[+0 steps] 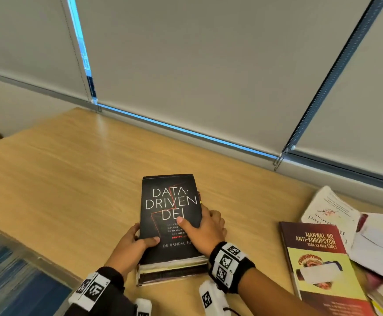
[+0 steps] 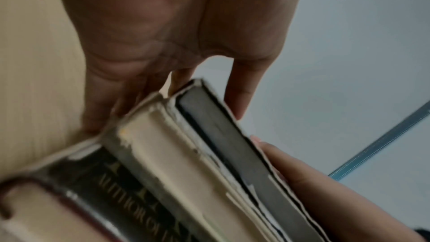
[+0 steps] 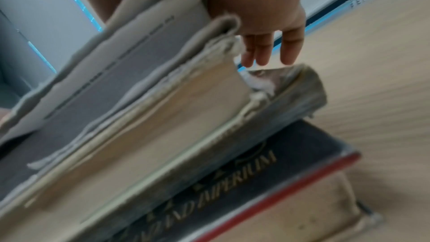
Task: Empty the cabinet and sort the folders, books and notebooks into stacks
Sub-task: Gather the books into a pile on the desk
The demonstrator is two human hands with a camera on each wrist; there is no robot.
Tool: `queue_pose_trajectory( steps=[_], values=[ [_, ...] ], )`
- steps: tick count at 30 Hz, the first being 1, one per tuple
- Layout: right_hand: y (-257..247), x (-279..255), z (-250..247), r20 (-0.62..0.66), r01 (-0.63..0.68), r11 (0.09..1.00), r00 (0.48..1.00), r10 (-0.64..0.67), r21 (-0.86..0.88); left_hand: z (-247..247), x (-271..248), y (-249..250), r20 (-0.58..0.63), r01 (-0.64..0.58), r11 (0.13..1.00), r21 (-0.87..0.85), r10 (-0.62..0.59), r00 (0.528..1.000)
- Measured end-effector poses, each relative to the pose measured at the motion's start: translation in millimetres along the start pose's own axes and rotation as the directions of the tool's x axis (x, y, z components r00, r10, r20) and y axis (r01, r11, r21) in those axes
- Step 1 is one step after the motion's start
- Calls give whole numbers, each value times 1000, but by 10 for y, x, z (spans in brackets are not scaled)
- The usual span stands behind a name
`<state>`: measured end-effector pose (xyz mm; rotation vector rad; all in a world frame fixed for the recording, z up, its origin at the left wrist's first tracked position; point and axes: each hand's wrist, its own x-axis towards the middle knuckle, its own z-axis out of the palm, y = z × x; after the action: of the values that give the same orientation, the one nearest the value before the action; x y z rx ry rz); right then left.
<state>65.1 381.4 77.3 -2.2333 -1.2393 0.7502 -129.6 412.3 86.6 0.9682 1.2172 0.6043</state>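
A stack of three books (image 1: 170,201) lies on the wooden table (image 1: 72,179), near its front edge. The top one is black with "DATA-DRIVEN DEI" on its cover. My left hand (image 1: 140,238) grips the stack's left side, thumb laid over the cover. My right hand (image 1: 199,222) grips the right side, thumb on the cover as well. In the left wrist view my left hand (image 2: 163,43) has its fingers down the stack (image 2: 186,163). The right wrist view shows worn page edges (image 3: 163,117) and a dark bottom book with a red edge (image 3: 267,163) under my right hand (image 3: 263,16).
A maroon and yellow book titled "Manwal ng Anti-Korupsyon" (image 1: 320,258) lies at the right, with white papers and booklets (image 1: 336,208) heaped behind and beside it. Grey roller blinds (image 1: 208,65) close off the far side. Blue carpet (image 1: 15,281) shows past the table's left edge.
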Motion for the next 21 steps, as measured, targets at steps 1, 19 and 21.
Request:
queue_pose_trajectory(
  steps=[1,19,21],
  values=[
    [48,-6,-7,35,-29,997,999,27,69,30,16,-19,9,1,1000,-6,-1,1000],
    [1005,-528,-504,23,-140,637,982,189,758,964,5,-12,295,15,994,107,-46,954],
    [1128,-568,-571,10,-147,623,976,218,768,1104,8,-17,325,14,991,134,-58,944]
  ],
)
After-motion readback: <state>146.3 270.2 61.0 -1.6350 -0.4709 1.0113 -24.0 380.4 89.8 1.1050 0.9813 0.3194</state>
